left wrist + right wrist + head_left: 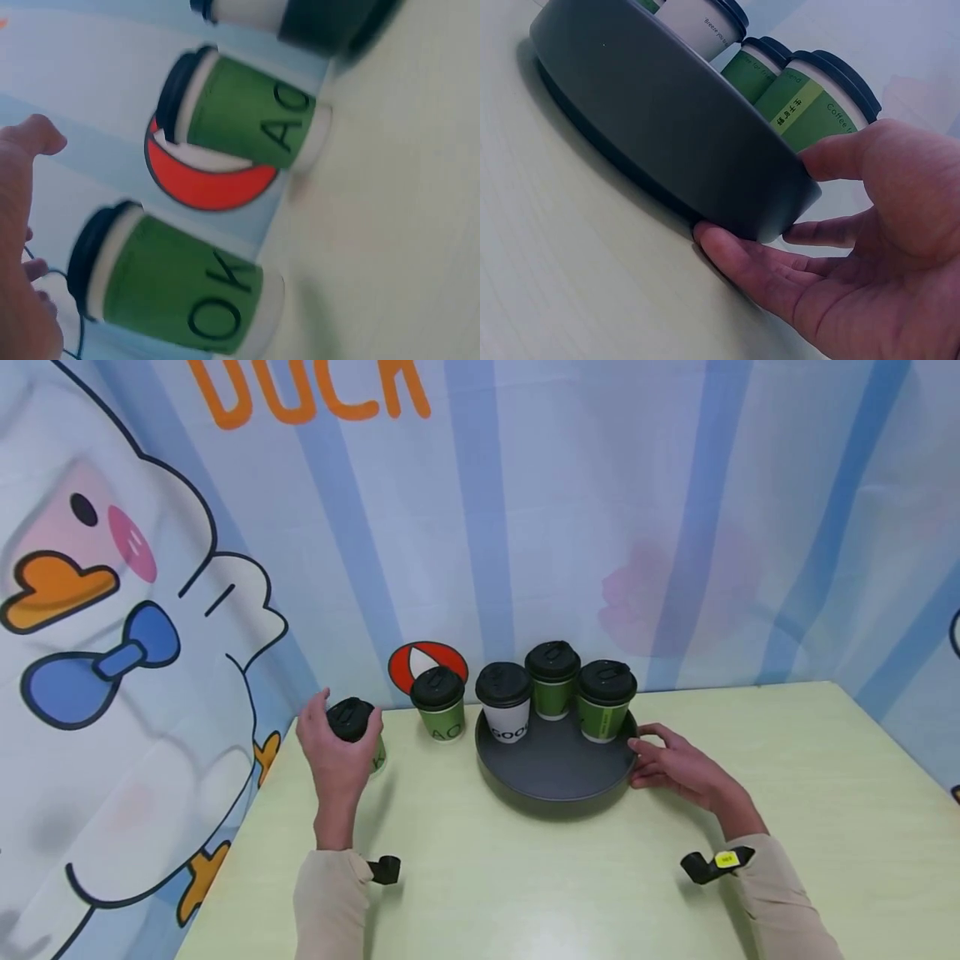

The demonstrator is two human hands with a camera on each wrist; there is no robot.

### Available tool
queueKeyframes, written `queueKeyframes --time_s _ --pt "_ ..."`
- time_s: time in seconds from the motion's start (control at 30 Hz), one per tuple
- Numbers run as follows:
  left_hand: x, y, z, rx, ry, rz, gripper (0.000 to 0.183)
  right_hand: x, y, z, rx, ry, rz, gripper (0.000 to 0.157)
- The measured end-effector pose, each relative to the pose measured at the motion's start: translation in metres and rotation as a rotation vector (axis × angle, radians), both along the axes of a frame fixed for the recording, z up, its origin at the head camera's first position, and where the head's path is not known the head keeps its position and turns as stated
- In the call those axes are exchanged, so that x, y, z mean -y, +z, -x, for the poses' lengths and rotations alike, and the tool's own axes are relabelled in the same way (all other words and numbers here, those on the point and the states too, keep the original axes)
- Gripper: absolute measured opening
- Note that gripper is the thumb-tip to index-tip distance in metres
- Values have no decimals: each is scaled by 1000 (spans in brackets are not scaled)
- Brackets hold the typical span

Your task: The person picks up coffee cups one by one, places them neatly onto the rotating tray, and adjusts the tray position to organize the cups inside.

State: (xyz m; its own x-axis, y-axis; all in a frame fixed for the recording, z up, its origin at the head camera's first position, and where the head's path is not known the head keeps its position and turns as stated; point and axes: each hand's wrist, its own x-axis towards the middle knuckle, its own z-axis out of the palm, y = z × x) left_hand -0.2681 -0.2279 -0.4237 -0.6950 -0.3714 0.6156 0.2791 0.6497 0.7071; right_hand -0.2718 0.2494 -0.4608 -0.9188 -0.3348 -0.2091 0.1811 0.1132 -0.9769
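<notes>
the left hand (341, 760) reaches forward with thumb and fingers spread about the black lid of the leftmost green cup (184, 285), which stands upright on the table (525, 877); the thumb is apart from the lid, though whether the fingertips touch it cannot be told. the right hand (678, 764), angled inward, pinches the edge of the dark round tray (558, 772), thumb at the rim and fingers beneath. on the tray stand a white cup (507, 720), a rear green cup (553, 693) and a right-hand green cup (600, 718), all lidded. another green cup (442, 720) stands between the leftmost and the tray, before the printed backdrop (562, 527).
</notes>
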Motion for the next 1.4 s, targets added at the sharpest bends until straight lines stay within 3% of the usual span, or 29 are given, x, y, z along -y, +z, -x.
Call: queueKeyframes --time_s 0.1,0.23,0.3,0.43,0.6,0.73,0.9,1.13,1.23,1.4 --pt "12 -10 3 92 23 -43 89 1 -1 0 3 -3 -2 72" --pt "20 -23 7 219 -5 -139 106 0 -1 0 5 -5 -3 73" --pt "22 -29 10 241 -17 -168 109 0 -2 0 7 -8 -1 74" --pt "23 -39 15 204 -33 -195 105 -1 -2 0 25 -13 11 77" --pt "23 -41 17 131 -38 -223 97 -1 -1 0 46 -12 22 82" --pt "21 -31 14 126 -51 -260 94 -1 -1 -1 48 -15 27 81" --pt "10 -5 8 111 -110 -297 93 -2 -2 0 47 -15 28 80" --pt "-28 33 -9 55 -317 -317 88 -2 -1 -1 46 -21 30 79" --pt "-46 39 -13 42 -397 -295 87 -2 -2 0 43 -22 34 79" --pt "-74 38 -16 57 -487 -288 87 0 -2 0 27 -14 33 78"
